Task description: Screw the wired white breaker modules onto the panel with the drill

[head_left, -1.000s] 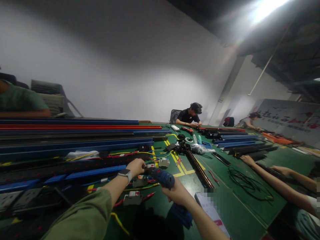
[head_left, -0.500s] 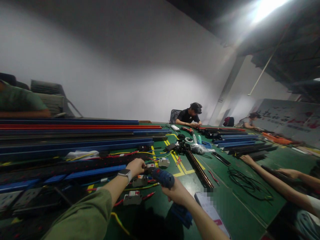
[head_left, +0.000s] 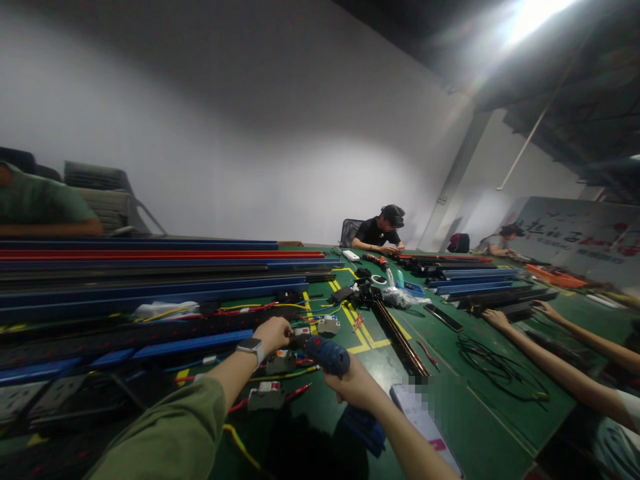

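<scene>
My right hand (head_left: 354, 385) is wrapped round the handle of a blue cordless drill (head_left: 326, 354), whose nose points left. At the drill's tip my left hand (head_left: 273, 335) has its fingers pinched together; what they grip is hidden. Close to both hands lie a white circuit breaker (head_left: 329, 325) with coloured wires and another breaker (head_left: 281, 362) partly below the drill. Nearer to me a third breaker (head_left: 266, 396) has red wires at both ends. The drill's blue battery base (head_left: 364, 430) shows beneath my right forearm.
Long blue and red rails (head_left: 160, 255) fill the left of the green table. Copper bars (head_left: 400, 340), a phone (head_left: 443, 317), a coiled black cable (head_left: 500, 367) and a white phone-like screen (head_left: 425, 427) lie to the right. A co-worker's arms (head_left: 545, 360) reach in there.
My hands and the drill keep nearly the same place. At the right, a co-worker's farther hand has moved forward onto the dark rails, leaving the dark object it was on.
</scene>
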`<state>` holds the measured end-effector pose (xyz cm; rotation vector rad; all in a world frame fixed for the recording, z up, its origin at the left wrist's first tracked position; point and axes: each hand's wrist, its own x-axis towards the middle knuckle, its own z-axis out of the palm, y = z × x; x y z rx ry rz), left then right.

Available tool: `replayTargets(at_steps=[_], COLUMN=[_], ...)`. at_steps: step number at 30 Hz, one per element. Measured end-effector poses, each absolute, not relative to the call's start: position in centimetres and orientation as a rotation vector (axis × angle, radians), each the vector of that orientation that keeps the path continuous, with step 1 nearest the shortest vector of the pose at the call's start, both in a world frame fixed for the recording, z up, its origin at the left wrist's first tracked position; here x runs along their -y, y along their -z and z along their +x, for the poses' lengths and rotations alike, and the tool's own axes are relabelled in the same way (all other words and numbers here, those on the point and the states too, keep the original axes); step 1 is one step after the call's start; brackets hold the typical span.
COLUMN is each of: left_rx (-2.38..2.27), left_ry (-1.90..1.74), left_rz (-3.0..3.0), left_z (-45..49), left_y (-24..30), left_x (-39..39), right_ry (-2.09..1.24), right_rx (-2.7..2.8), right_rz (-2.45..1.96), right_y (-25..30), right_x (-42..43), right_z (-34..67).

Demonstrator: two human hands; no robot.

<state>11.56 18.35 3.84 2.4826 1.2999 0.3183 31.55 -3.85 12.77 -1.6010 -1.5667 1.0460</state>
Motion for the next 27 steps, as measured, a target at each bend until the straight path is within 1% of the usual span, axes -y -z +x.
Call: replayTargets(at_steps=[27], left_rx=[-1.328], left_ry=[-0.290], left_rz=[2.450], left_z=[11.7], left_y=[-5.0], left_x=[-17.6], right_ry=[-1.056], right_rx=[1.545], right_rz=[-1.620], right_y=[-12.8], right_x=[4.1], right_z=[31.5])
